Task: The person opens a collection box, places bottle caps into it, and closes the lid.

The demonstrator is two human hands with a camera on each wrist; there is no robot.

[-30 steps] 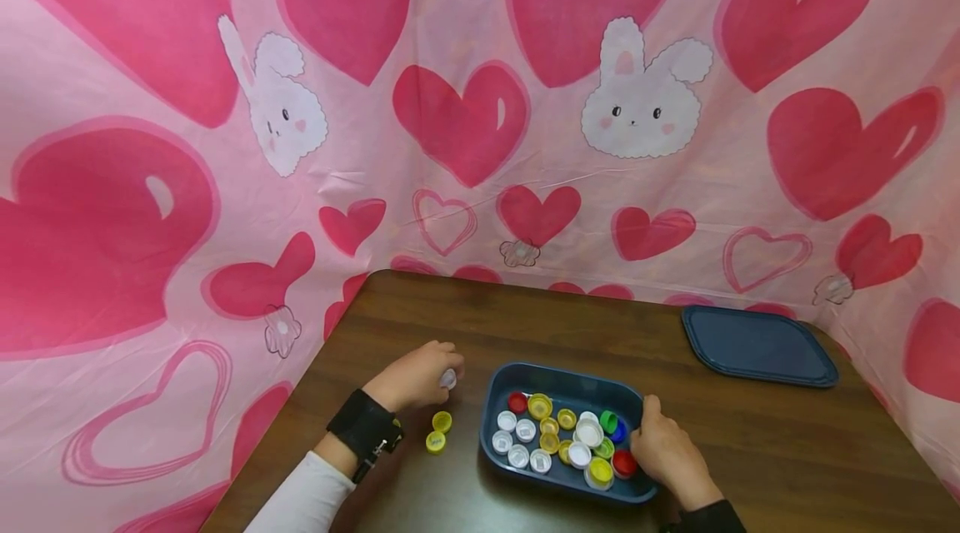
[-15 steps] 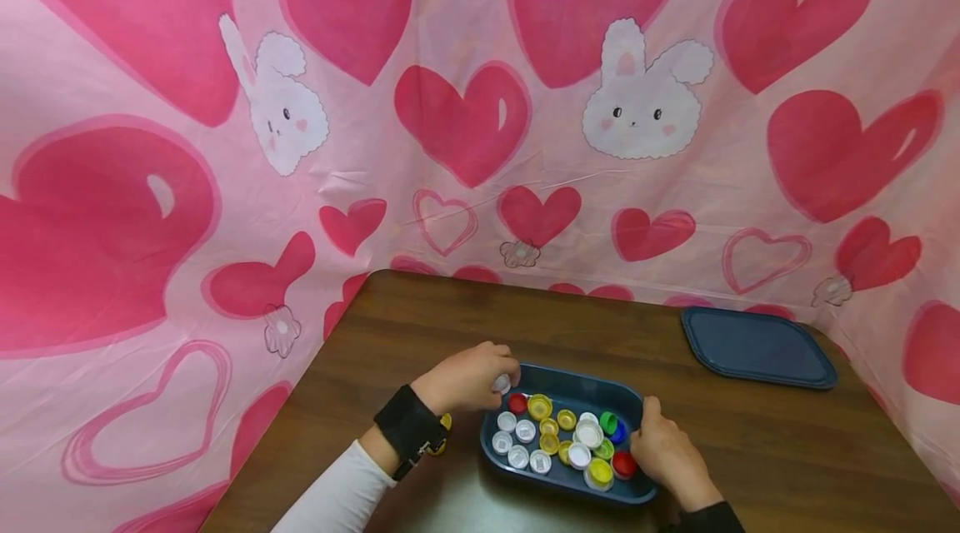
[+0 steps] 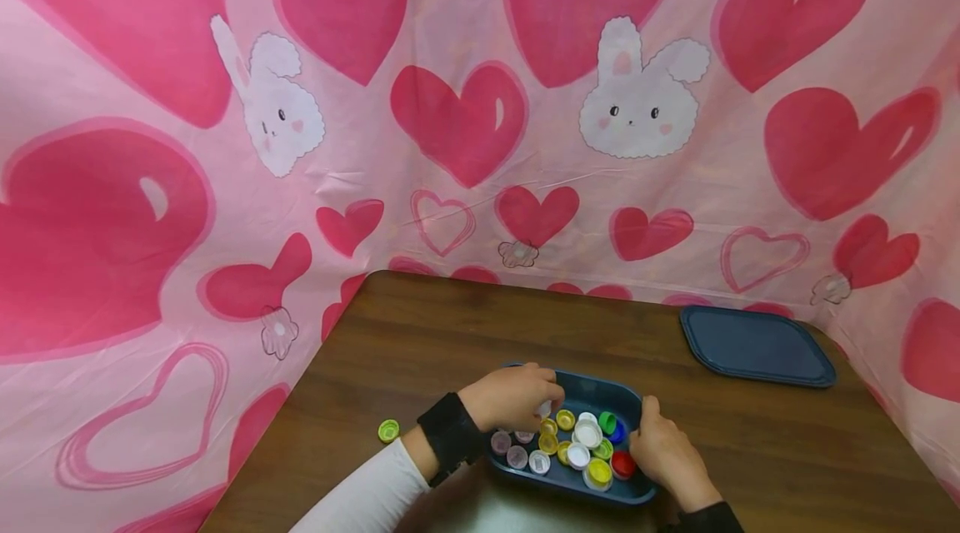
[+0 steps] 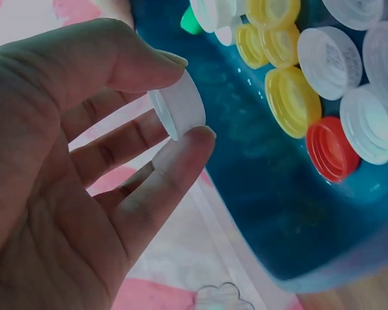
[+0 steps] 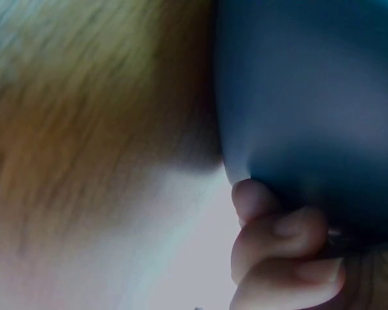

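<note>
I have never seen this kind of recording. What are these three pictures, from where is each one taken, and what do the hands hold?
No machine is here: a person works with two bare hands and wears three cameras. The head view looks down at a brown table. On it stand a blue tray full of coloured bottle caps, a blue lid far right, and one green cap lying alone.

The left wrist view shows the left hand pinching a white cap between thumb and finger, above the tray.

The right wrist view is blurred; it shows the right hand with fingers curled on the tray's outer edge.
</note>
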